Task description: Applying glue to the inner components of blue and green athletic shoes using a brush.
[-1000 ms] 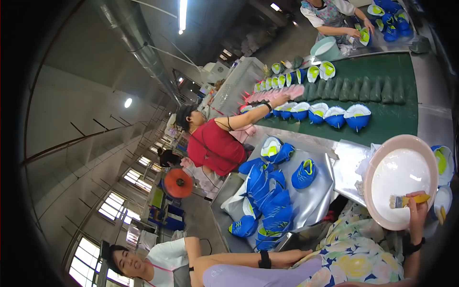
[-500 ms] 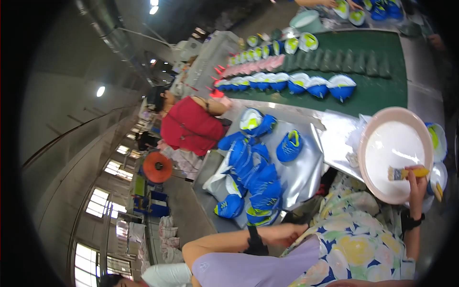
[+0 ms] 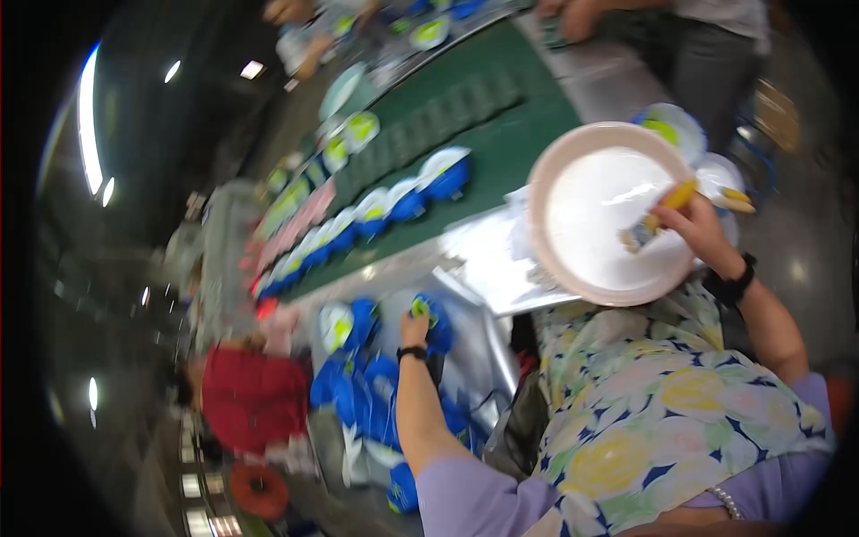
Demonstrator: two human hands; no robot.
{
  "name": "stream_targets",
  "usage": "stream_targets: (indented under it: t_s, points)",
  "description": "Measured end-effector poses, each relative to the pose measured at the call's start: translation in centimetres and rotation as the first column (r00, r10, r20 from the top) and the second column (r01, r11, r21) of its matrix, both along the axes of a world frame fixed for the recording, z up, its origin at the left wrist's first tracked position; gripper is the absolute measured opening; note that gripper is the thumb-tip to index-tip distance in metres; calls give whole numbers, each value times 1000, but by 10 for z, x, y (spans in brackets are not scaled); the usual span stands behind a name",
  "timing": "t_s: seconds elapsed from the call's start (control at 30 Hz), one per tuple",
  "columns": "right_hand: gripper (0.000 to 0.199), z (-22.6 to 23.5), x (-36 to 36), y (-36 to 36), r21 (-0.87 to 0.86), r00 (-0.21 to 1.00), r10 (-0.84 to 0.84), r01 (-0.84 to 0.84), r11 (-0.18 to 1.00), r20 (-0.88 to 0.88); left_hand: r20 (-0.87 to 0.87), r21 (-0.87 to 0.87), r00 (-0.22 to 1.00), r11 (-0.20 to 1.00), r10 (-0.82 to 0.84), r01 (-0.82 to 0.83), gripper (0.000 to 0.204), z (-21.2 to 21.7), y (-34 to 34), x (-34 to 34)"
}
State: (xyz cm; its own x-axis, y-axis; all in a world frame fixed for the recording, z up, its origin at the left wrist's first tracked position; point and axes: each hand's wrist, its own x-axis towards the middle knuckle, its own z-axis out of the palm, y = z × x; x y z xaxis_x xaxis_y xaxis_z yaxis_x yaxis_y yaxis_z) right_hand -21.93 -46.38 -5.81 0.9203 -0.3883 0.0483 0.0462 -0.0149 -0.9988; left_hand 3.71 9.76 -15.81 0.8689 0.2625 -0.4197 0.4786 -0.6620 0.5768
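My left hand [image 3: 413, 329] reaches out to a blue shoe upper [image 3: 436, 324] with a yellow-green lining, its fingers closed at the collar; motion blur softens the grip. My right hand [image 3: 700, 225] is wrapped round a paintbrush [image 3: 682, 193] with a yellow handle. The bristles point down over the white liquid in a pale pink basin [image 3: 548, 268]; whether they touch it I cannot tell. Left of the held upper, several more blue uppers [image 3: 358, 394] lie heaped on a silver metal tray [image 3: 474, 358].
A green table surface [image 3: 501, 134] carries rows of blue-and-white uppers [image 3: 407, 201], pink pieces and dark pieces. A second yellow-handled brush [image 3: 735, 200] lies right of the basin beside white-lined uppers [image 3: 673, 132]. A person in red [image 3: 255, 394] is at left; others work across the table.
My left hand has moved from my lap out to the single blue upper on the tray. The brush has tilted with its bristles downward. The whole view has swung round.
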Motion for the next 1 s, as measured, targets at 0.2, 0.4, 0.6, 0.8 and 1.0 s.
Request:
stream_targets:
  t_s: [0.2, 0.4, 0.6, 0.8, 1.0]
  points:
    - [23, 42, 30, 5, -322, 995, 90, -102, 941, -53, 309, 434, 751, 789, -583, 434, 32, 26, -35, -13]
    - [23, 25, 56, 53, -541, 888, 413, -452, 709, -201, 189, -810, 973, 581, 132, 79, 50, 122, -85, -33]
    - [29, 34, 56, 22, -753, 879, 372, -457, 473, -300, 98, -882, 961, 424, -257, 203, 37, 132, -149, -52]
    - [25, 74, 53, -14, -570, 929, 306, -138, 810, 209, 158, -916, 848, 246, -505, 317, 49, 139, -237, -63]
    - [28, 104, 60, -10, -679, 942, 214, 19, 734, 257, 383, -861, 795, 129, -470, 491, 52, 165, -308, -83]
